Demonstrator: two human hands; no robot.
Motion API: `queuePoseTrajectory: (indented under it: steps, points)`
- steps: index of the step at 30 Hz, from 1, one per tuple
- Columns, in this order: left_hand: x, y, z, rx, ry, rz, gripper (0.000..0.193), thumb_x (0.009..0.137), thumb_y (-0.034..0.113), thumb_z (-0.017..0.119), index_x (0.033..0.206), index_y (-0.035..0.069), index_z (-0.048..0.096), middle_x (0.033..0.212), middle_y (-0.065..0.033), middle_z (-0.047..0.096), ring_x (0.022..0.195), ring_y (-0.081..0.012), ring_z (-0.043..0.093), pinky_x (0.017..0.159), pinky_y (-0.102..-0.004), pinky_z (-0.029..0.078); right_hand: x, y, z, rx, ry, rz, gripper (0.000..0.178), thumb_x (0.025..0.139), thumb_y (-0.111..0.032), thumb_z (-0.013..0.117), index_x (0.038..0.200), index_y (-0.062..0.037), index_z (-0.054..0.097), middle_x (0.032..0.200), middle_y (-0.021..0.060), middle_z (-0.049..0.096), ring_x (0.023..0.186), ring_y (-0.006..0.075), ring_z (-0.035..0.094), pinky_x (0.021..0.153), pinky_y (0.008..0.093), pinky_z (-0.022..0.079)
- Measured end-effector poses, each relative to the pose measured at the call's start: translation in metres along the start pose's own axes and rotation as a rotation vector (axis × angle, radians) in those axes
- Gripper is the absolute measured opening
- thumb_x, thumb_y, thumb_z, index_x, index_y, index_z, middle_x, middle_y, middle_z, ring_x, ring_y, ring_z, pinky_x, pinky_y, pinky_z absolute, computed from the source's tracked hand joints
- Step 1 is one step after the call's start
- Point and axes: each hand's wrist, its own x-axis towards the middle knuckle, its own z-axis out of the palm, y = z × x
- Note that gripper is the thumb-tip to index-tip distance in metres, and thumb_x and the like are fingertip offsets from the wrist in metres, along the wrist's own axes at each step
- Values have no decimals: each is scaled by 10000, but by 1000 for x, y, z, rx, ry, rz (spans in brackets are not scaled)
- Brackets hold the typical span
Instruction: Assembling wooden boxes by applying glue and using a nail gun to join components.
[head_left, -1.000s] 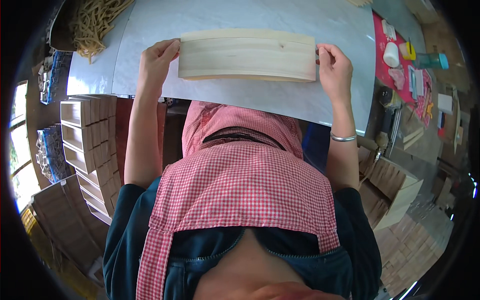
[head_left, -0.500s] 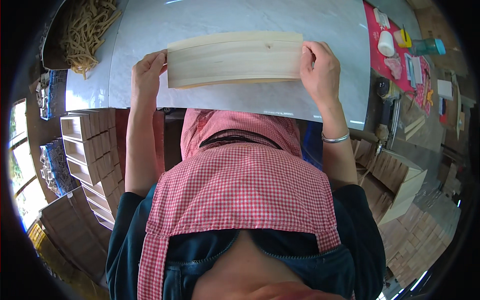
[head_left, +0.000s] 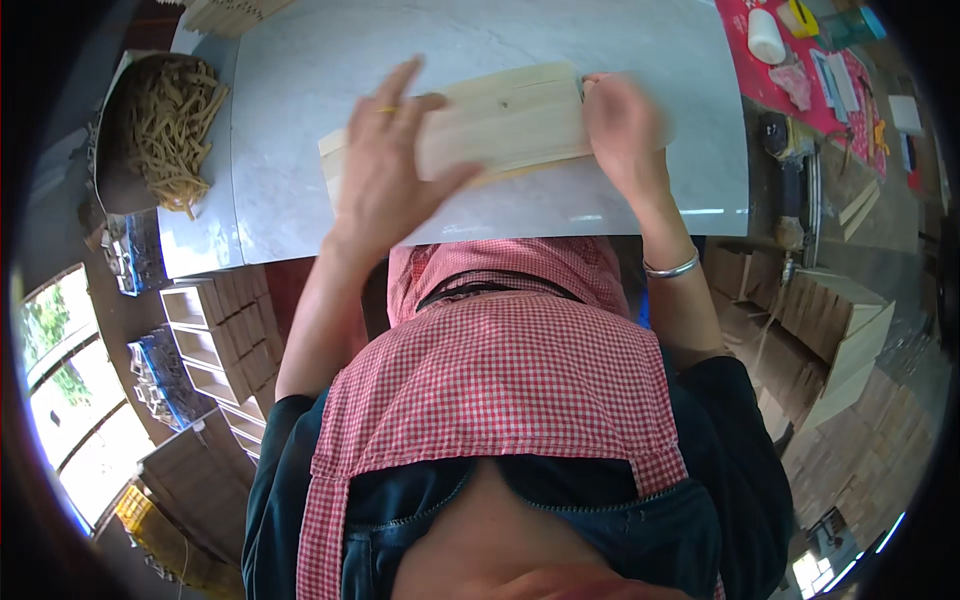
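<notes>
A pale rectangular wooden board (head_left: pixel 510 118) with a small knot lies tilted over the near part of the grey marbled table, its right end higher in the picture. My left hand (head_left: pixel 385 165) is spread over its left part, fingers apart and somewhat blurred; a ring shows on one finger. It hides part of the board, and whether it touches the wood cannot be made out. At the right end my right hand (head_left: pixel 625 125) has its fingers curled round the board's edge, smeared by motion. A yellowish strip of wood shows along the board's lower edge.
The marbled table (head_left: pixel 300 60) spreads beyond the board. A dark bin of tan strips (head_left: pixel 180 130) stands at its left. On a red cloth (head_left: pixel 740 60) at the right lie a white bottle (head_left: pixel 766 38) and small items. Stacked wooden boxes (head_left: pixel 225 330) stand lower left.
My left hand has let go of the board's left end and moved right over it, fingers spreading. The board has tilted, its left end lower. The whole view has shifted slightly.
</notes>
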Motion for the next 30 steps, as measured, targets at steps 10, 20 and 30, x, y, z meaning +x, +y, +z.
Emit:
queuePoseTrajectory:
  steps: [10, 20, 30]
  points:
    - [49, 35, 40, -125, -136, 189, 611, 585, 331, 923, 1030, 81, 587, 1419, -153, 535, 1236, -355, 543, 1093, -472, 402, 1, 29, -11, -79, -347, 228, 146, 902, -144, 670, 945, -7, 699, 751, 101, 685, 616, 246, 603, 587, 356, 493]
    - [56, 32, 46, -211, -110, 215, 572, 545, 262, 911, 978, 76, 586, 1350, -149, 577, 1168, -347, 572, 1010, -447, 465, 6, 32, -13, -37, -321, 47, 111, 874, -114, 694, 918, -11, 697, 803, 110, 682, 616, 267, 601, 588, 378, 489]
    - [57, 30, 49, -234, -99, 239, 585, 556, 286, 915, 1008, 76, 608, 1330, -151, 587, 1138, -341, 583, 979, -434, 482, 0, 11, 8, 158, 52, -54, 123, 859, 17, 700, 978, -8, 721, 836, 28, 653, 633, 136, 532, 578, 251, 431]
